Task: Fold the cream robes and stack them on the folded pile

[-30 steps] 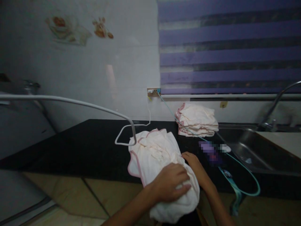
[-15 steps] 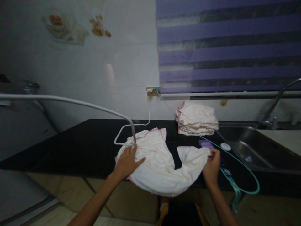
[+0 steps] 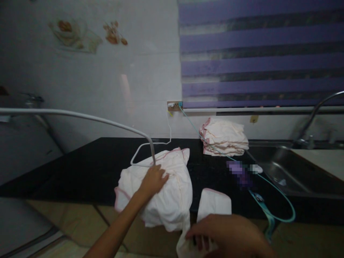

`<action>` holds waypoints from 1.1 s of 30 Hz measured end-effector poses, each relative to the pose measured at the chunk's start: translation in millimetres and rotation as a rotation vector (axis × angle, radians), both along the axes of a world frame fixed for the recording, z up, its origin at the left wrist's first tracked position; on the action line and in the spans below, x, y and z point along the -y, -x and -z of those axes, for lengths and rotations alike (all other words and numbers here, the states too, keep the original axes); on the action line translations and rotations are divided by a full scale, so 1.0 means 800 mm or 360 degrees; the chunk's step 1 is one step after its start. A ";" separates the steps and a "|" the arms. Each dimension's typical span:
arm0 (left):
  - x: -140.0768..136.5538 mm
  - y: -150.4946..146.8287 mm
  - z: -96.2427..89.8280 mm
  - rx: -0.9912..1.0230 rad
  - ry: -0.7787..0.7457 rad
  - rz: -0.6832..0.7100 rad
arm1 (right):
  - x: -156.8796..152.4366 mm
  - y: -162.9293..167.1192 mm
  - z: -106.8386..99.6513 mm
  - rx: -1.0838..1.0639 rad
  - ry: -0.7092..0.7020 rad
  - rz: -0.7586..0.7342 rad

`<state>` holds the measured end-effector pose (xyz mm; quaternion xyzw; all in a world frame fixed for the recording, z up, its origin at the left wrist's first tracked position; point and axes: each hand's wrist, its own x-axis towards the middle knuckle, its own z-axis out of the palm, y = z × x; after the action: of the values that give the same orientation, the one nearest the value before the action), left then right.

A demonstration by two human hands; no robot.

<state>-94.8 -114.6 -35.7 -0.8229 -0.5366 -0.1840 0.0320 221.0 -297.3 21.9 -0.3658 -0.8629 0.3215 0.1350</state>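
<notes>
A white cloth with pink edging [image 3: 172, 197] lies bunched on the black countertop and hangs over its front edge. My left hand [image 3: 153, 181] rests on top of it, fingers laid over the fabric and thumb apart. Low in front of the counter, my right hand [image 3: 228, 231] has its fingers closed on a trailing part of the same cloth. One pink-edged corner of the fabric stands up behind that hand. Part of the cloth's lower end is hidden by my right hand and the frame's bottom.
Folded pink-edged cloths [image 3: 224, 138] are stacked at the back, near a steel sink [image 3: 285, 161]. A white bent rod [image 3: 118, 125] reaches in from the left. A teal cable [image 3: 290, 204] loops along the right, past a blurred purple item [image 3: 239, 172].
My right hand has come down and toward me, drawing its end of the cloth below the counter edge. The cloth's left side has spread further left. My left hand has shifted slightly right.
</notes>
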 end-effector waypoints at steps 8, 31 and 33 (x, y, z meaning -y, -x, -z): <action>0.064 -0.128 0.021 0.0232 0.0000 0.0716 | -0.107 0.014 0.037 -0.0411 -0.0397 0.0729; 0.014 0.023 0.065 -0.0021 0.0027 -0.0049 | -0.025 -0.050 0.120 -0.1258 -0.0505 0.2072; 0.008 0.022 0.059 -0.0048 0.0048 -0.0075 | -0.003 -0.033 0.107 -0.0968 -0.0853 0.2063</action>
<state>-112.4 -120.8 -82.6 -0.8131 -0.5579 -0.1627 0.0320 247.5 -294.8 -63.6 -0.6490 -0.4490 0.0443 0.6126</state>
